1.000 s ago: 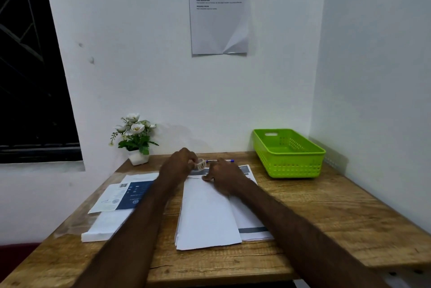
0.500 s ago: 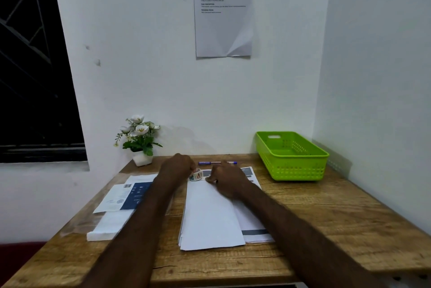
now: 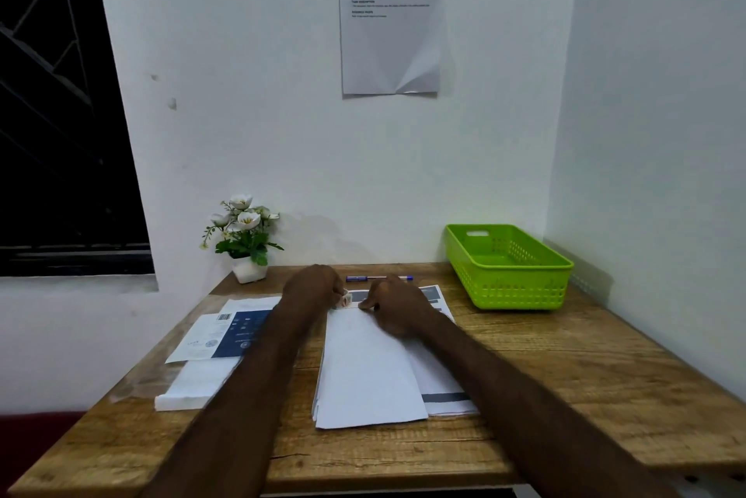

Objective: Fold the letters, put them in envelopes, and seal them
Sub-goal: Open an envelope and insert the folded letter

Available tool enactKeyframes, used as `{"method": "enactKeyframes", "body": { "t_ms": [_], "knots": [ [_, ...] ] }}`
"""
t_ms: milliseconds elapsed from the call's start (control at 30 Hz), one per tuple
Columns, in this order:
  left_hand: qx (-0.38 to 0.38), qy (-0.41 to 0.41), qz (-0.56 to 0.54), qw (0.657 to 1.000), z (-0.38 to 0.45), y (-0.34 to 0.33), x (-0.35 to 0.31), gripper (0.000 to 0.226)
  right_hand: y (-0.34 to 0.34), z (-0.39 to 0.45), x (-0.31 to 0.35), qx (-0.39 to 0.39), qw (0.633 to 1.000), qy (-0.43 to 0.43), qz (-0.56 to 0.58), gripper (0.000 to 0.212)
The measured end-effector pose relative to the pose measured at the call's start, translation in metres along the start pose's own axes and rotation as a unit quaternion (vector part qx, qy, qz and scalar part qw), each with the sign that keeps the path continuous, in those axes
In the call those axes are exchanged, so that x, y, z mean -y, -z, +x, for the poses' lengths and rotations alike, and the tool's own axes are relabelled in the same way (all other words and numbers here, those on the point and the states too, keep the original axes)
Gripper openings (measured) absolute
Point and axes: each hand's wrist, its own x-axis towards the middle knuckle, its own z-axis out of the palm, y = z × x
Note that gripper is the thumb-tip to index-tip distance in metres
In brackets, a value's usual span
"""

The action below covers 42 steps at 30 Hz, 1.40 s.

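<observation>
1. Both hands reach to the far end of a white envelope (image 3: 369, 368) lying on the wooden worktop (image 3: 565, 396).
2. The left hand (image 3: 313, 287) grips a small tape roll (image 3: 346, 299).
3. The right hand (image 3: 397, 306) presses its fingertips on the envelope's far edge.
4. Printed letters (image 3: 438, 388) lie under the envelope.
5. A green basket (image 3: 508, 267), pen (image 3: 363, 278), flower pot (image 3: 250, 269) and more papers (image 3: 226, 332) sit around.

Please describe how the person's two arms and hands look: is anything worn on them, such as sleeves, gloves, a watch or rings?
Both forearms are bare as far as the picture shows: no sleeves, gloves, watch or bracelet. The left hand and the right hand show no rings on the visible parts; the fingertips are mostly hidden.
</observation>
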Motion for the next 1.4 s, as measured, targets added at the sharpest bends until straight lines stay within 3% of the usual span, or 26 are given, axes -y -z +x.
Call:
{"method": "enactKeyframes", "body": {
  "t_ms": [167,333,533,833,1000,1167,1400],
  "knots": [
    [-0.001,0.011,-0.012,1.000,0.000,0.001,-0.001,0.027,0.001,0.016,0.003,-0.054,0.980,-0.083,0.170,0.016],
    [-0.008,0.016,-0.013,1.000,-0.001,0.001,-0.001,0.025,-0.004,0.023,0.018,-0.058,0.948,-0.105,0.294,0.025],
    [-0.001,0.007,-0.005,1.000,-0.003,0.000,0.000,0.027,-0.017,0.023,0.022,-0.115,0.929,-0.172,0.307,0.021],
    [-0.009,0.001,-0.007,1.000,-0.003,-0.002,0.003,0.024,-0.015,0.019,0.021,-0.112,0.922,-0.167,0.331,0.004],
    [-0.023,0.001,0.001,1.000,-0.003,-0.003,0.004,0.026,-0.016,0.020,0.019,-0.110,0.920,-0.174,0.334,0.024],
    [-0.030,0.010,0.036,0.999,-0.004,-0.003,0.001,0.024,-0.015,0.020,0.015,-0.100,0.924,-0.152,0.337,0.006],
    [-0.037,0.010,0.060,0.997,-0.006,-0.004,-0.001,0.025,-0.010,0.016,0.010,-0.083,0.931,-0.123,0.332,0.007]
  ]
}}
